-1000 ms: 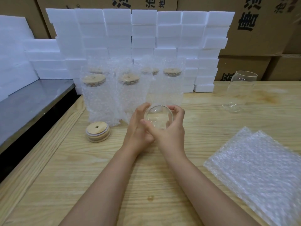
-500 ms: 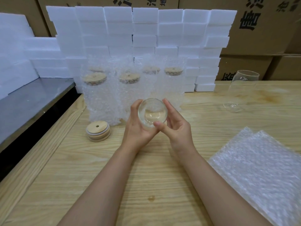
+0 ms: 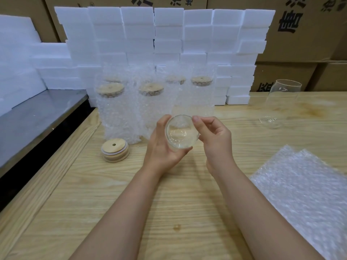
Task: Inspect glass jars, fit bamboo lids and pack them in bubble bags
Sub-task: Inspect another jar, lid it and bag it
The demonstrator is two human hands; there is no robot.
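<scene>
L hand (image 3: 161,147) cups the glass jar (image 3: 181,132) from below & left: palm up, fingers curled under the wall, thumb up along the left rim. Jar is tipped, mouth twd the camera, base away, held off the wood table (image 3: 169,203). R hand (image 3: 216,141) comes in from the right w/ wrist bent. Its thumb curves along the jar's right side, tip on the upper rim. The other fingers are curled in narrow behind it; can't tell if they touch glass. Both forearms bare, reaching up from the lower edge.

Just beyond the L thumb & R thumb tip: packed jars (image 3: 116,113), upright in bubble bags, bamboo lids on. The nearest stand right behind the held jar. Left of the L knuckles, apart: short stack of bamboo lids (image 3: 115,150) flat on the table, top one w/ a hole. Well right of the R fingers & farther back: empty jar (image 3: 279,104), upright, open-topped. Right of the R forearm, nearer than the fingers: pile of flat bubble bags (image 3: 304,194). Behind the packed jars is a wall of white foam blocks (image 3: 165,34), w/ cardboard boxes (image 3: 300,30) behind that. Far left of the L hand: grey metal top (image 3: 37,117) alongside the table edge.
</scene>
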